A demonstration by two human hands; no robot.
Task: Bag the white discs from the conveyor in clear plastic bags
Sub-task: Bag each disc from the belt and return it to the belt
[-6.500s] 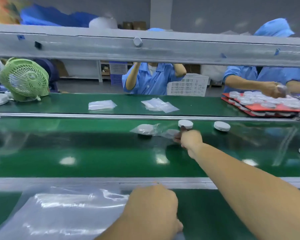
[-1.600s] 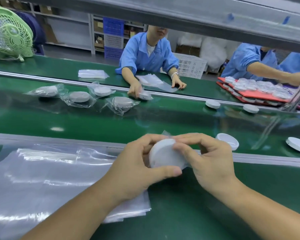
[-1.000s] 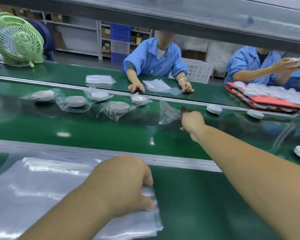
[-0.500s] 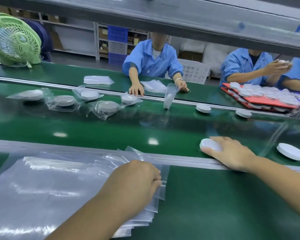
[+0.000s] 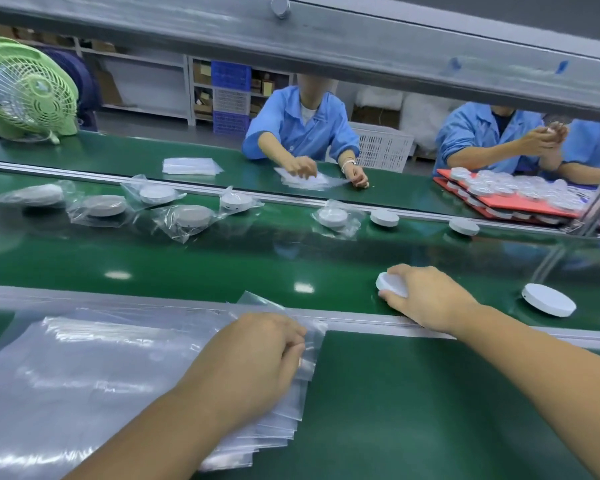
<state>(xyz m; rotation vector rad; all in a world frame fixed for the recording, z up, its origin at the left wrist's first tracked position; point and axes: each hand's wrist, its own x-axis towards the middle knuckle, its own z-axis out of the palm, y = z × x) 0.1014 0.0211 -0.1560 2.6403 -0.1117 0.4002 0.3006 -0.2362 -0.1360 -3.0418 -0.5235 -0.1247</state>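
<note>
Reaching over the rail (image 5: 361, 318), your right hand (image 5: 426, 299) has its fingers curled round a white disc (image 5: 390, 285). The disc sits on the conveyor belt (image 5: 222, 258) just beyond the rail. That is the same spot and the same grasp as half a second ago.

— On your side of the rail, your left hand (image 5: 257, 351) pinches a clear bag (image 5: 312, 341) at the top of the stack of bags (image 5: 101, 368). One corner of that bag stands lifted over the rail, much as it did before.

What differs for you is the bagged disc (image 5: 333, 218). Half a second ago it was in the air. Now it lies on the belt far beyond the rail, just beside a bare disc (image 5: 384, 217).

— You also have a loose disc (image 5: 548, 299) lying flat just beyond the rail, to the right of your right hand and apart from it, where it was before.

Far beyond the rail, to your left, the row of bagged discs (image 5: 191, 216) lies on the belt.

— Across from you, the worker in blue (image 5: 302, 129) now has one hand on a pile of bags.
</note>
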